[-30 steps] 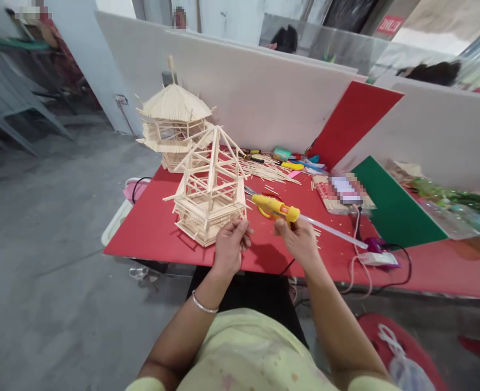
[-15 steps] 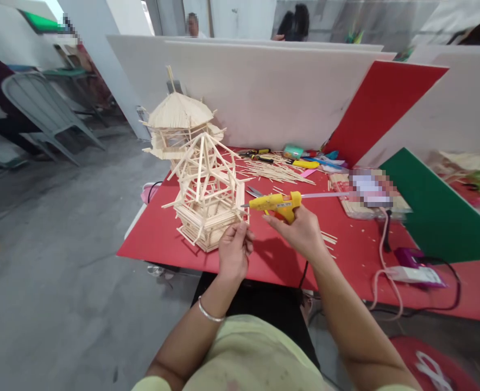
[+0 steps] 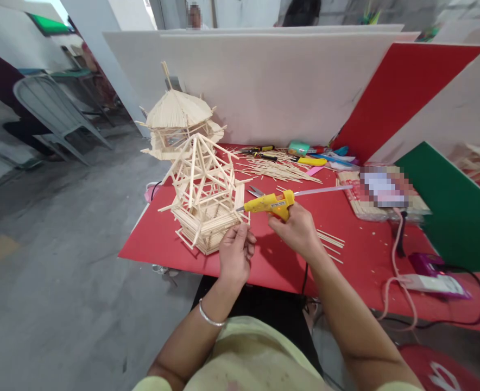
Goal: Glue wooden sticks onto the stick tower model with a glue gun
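Note:
My right hand (image 3: 299, 231) is wrapped round a yellow hot glue gun (image 3: 270, 203), a clear glue stick (image 3: 325, 190) poking out of its back. The nozzle reaches the right edge of a small pavilion model (image 3: 207, 190) built of thin wooden sticks, its roof an open frame. Below the nozzle my left hand (image 3: 235, 252) is closed, thumb and fingers pinched at that same edge on what looks like a thin wooden stick; the fingers partly hide it. Behind stands a second stick model (image 3: 178, 117) with a covered roof.
On the red tabletop (image 3: 150, 236) lie loose sticks (image 3: 280, 168), scissors (image 3: 256, 191), pliers (image 3: 264, 156) and a yellow-handled tool (image 3: 311, 161). A phone (image 3: 382, 187) rests on packed sticks at right, its pink cable hanging near a purple box (image 3: 435, 277). White boards (image 3: 284, 87) stand behind.
The glue gun has shifted slightly left and its nozzle is closer to the model's edge. My left hand stays pinched in nearly the same place. The camera view has turned a little.

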`<state>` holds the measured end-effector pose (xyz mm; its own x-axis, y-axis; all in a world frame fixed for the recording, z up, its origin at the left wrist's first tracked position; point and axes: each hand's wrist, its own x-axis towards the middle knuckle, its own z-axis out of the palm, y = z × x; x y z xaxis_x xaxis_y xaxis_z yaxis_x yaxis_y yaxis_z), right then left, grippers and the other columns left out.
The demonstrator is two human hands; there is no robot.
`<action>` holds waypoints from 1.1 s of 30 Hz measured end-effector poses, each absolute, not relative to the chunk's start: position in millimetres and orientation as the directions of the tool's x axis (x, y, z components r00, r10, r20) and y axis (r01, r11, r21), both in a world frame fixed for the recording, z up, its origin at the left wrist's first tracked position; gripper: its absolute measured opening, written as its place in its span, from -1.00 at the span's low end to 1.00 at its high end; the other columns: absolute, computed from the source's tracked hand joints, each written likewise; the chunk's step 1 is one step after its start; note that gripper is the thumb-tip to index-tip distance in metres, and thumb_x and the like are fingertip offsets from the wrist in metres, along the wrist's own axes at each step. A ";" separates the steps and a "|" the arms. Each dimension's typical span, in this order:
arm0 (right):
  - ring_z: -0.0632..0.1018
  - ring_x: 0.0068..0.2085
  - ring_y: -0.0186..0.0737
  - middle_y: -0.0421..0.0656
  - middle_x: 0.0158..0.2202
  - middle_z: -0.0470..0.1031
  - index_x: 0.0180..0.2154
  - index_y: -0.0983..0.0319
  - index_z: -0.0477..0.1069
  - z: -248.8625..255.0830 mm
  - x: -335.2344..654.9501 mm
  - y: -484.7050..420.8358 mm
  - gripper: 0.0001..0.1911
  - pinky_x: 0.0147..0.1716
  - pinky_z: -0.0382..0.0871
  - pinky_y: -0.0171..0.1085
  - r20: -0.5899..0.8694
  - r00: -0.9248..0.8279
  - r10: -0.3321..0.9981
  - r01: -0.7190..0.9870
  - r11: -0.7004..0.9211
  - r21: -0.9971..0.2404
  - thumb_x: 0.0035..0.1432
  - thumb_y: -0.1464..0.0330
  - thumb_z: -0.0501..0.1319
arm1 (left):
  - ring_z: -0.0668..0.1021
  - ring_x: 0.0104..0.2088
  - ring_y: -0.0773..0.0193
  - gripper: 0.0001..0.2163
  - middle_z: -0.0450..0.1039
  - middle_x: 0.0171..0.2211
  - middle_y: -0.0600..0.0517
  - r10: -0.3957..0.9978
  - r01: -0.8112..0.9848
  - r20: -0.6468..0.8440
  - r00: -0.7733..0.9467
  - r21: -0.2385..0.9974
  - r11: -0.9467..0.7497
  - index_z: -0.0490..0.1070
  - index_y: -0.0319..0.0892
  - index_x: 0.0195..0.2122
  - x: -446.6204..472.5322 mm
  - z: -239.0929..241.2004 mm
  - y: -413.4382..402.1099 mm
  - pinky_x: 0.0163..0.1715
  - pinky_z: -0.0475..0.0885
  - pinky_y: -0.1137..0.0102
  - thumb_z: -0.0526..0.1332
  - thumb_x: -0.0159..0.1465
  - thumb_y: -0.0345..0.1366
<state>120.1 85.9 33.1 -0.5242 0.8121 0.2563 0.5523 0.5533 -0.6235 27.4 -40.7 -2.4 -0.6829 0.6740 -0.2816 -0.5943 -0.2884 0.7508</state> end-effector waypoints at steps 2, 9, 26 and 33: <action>0.46 -0.45 -0.24 -0.19 -0.46 0.46 -0.45 0.17 0.36 32.3 119.5 87.2 -0.84 -0.48 0.21 -0.30 0.260 -0.533 0.805 0.541 0.561 -0.626 0.04 0.22 0.20 | 0.33 -0.72 0.54 -0.62 0.43 -0.59 0.16 0.674 -0.592 -0.278 -0.685 0.751 -0.292 0.40 -0.20 -0.35 27.8 -2.4 -39.7 -0.74 0.06 0.61 0.44 0.09 0.00; 0.44 -0.48 -0.25 -0.20 -0.51 0.44 -0.48 0.17 0.34 30.9 119.0 89.7 -0.87 -0.49 0.18 -0.31 0.268 -0.544 0.795 0.515 0.568 -0.642 0.02 0.26 0.19 | 0.33 -0.71 0.55 -0.64 0.39 -0.60 0.19 0.673 -0.603 -0.282 -0.683 0.738 -0.303 0.40 -0.18 -0.33 29.5 -3.6 -39.6 -0.73 0.07 0.60 0.42 0.13 -0.01; 0.46 -0.48 -0.23 -0.19 -0.49 0.47 -0.46 0.18 0.42 27.2 136.3 89.1 -0.88 -0.47 0.22 -0.29 0.249 -0.526 0.813 0.549 0.549 -0.630 0.00 0.27 0.21 | 0.31 -0.72 0.55 -0.61 0.39 -0.60 0.18 0.679 -0.612 -0.294 -0.673 0.736 -0.289 0.36 -0.18 -0.38 33.7 -3.1 -35.2 -0.73 0.05 0.59 0.42 0.11 0.03; 0.43 -0.51 -0.25 -0.21 -0.55 0.42 -0.52 0.17 0.37 28.9 138.8 88.3 -0.87 -0.51 0.19 -0.30 0.233 -0.513 0.826 0.570 0.530 -0.628 -0.01 0.27 0.22 | 0.32 -0.71 0.54 -0.59 0.38 -0.60 0.18 0.682 -0.612 -0.301 -0.666 0.744 -0.269 0.34 -0.18 -0.39 35.6 -0.9 -32.7 -0.72 0.05 0.58 0.42 0.10 0.04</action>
